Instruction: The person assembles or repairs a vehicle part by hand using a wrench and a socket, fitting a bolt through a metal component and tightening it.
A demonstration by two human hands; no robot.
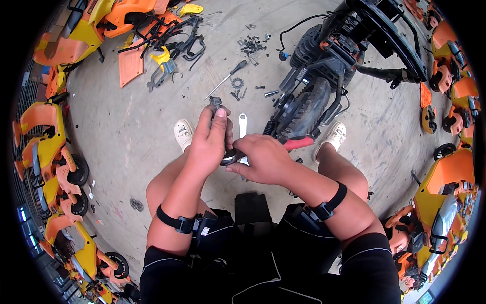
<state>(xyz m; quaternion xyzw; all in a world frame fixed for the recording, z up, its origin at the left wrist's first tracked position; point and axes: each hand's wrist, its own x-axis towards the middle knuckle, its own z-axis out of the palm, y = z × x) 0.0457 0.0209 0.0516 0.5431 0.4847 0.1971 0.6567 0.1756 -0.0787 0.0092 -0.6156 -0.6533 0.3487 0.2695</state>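
My left hand is closed around a small dark metal part, whose top pokes out above the thumb and fingers. Its lower portion is hidden in my grip. Just beside it, my right hand grips a ratchet wrench with a round dark head and a red handle that emerges past the hand on the right. The ratchet head meets the underside of my left hand; whether it sits on the part cannot be made out. Below both hands, a silver spanner lies on the floor, partly covered.
A black vehicle chassis with a knobbly tyre stands ahead on the right. Ahead lie a screwdriver, a gear ring, a socket and a pile of bolts. Orange and yellow scooters line both sides, with loose frame parts far left.
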